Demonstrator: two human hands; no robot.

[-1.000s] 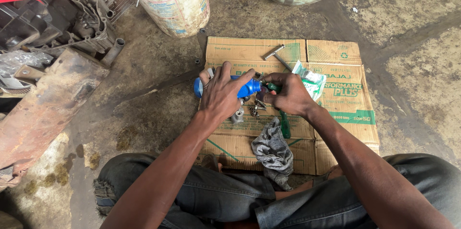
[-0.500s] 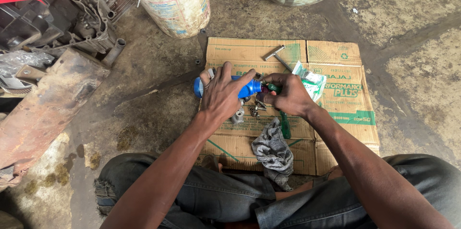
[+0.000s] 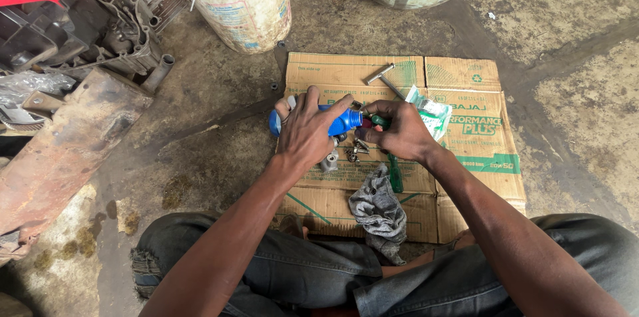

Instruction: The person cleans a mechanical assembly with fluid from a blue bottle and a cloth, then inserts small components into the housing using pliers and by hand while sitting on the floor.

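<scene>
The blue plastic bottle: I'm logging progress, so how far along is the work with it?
Done: small metal parts lie loose on the flattened brown cardboard, with a grey rag and a metal T-shaped tool set aside. In hand: the left hand grips the blue plastic bottle on its side while the right hand works at its nozzle end. Left: the loose parts lie untouched.
</scene>
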